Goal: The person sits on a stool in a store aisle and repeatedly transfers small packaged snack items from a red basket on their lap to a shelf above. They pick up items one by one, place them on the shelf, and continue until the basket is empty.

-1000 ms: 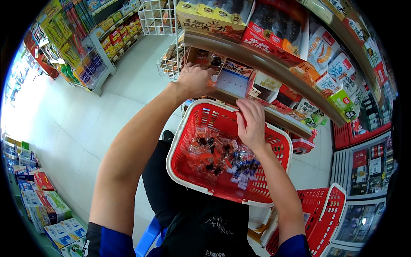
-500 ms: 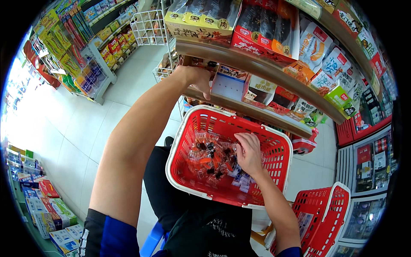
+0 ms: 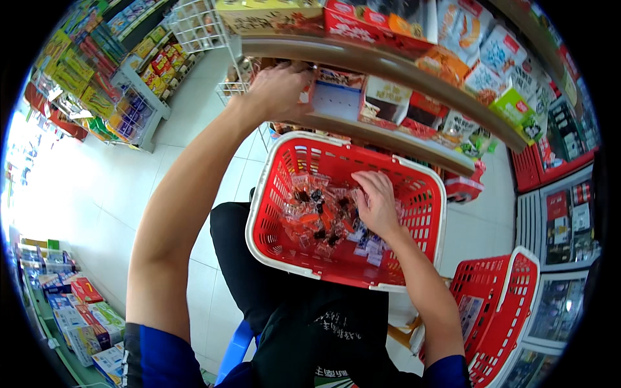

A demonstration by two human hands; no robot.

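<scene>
My left hand (image 3: 279,90) reaches to the left end of a lower shelf, at a box of packaged snacks. Its fingertips are blurred and partly hidden there, so what they hold, if anything, does not show. Below sits a red plastic basket (image 3: 262,242) with a white rim, over my lap. Inside lie several small clear-wrapped snacks (image 3: 317,216), reddish and dark, beside white-and-purple sachets (image 3: 370,247). My right hand (image 3: 378,204) hovers over the basket's right half, fingers stretched and thumb apart, with nothing visible in it.
Next to my left hand is a pale display tray (image 3: 336,100), then boxes of snack packs (image 3: 385,100). A brown shelf edge (image 3: 388,61) runs above. A second red basket (image 3: 482,284) stands at the right. Boxed goods (image 3: 87,317) lie at lower left; a blue stool (image 3: 234,352) is beneath me.
The view has shifted, so the shelf and basket sit higher in it. My left hand has turned and its fingers have lifted along the box. My right hand stays over the basket.
</scene>
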